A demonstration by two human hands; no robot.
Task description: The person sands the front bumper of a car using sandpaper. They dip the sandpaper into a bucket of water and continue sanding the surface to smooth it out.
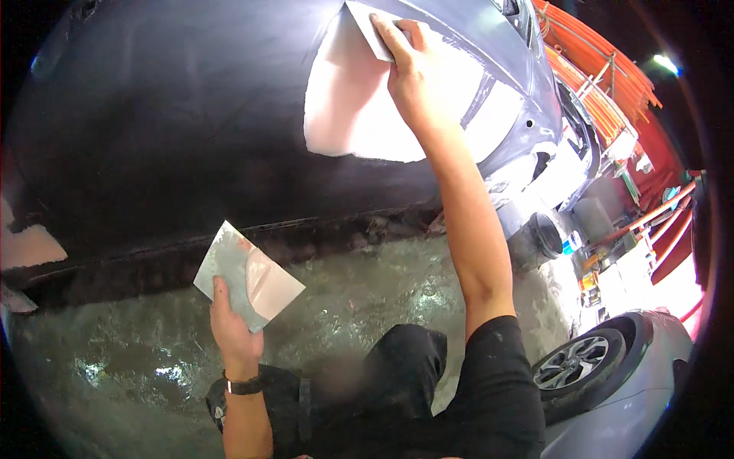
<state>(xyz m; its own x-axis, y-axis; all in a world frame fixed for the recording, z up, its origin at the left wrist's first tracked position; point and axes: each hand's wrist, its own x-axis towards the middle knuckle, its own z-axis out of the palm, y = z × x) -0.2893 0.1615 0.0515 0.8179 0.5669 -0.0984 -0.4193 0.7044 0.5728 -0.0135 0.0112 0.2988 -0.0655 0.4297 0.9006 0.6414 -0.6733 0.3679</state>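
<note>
My right hand (411,70) is closed on a flat grey putty spreader (362,27), its fingers lying along the blade. The spreader rests against a large pale patch of filler (345,99) on a dark car body panel (168,99). Lower and to the left, my left hand (234,330) grips a square metal plate (223,268) by its near corner, thumb on top. Smooth, pale pinkish putty (275,288) covers the plate's right part. Part of the filler patch lies hidden behind my right hand and forearm.
A smaller pale patch (34,246) shows on the car's lower left. Wet-looking concrete floor (145,359) lies below. A dark bucket (541,237) stands at right, beyond a silver car's wheel (577,363). Orange tubes (592,69) are stacked at the far right.
</note>
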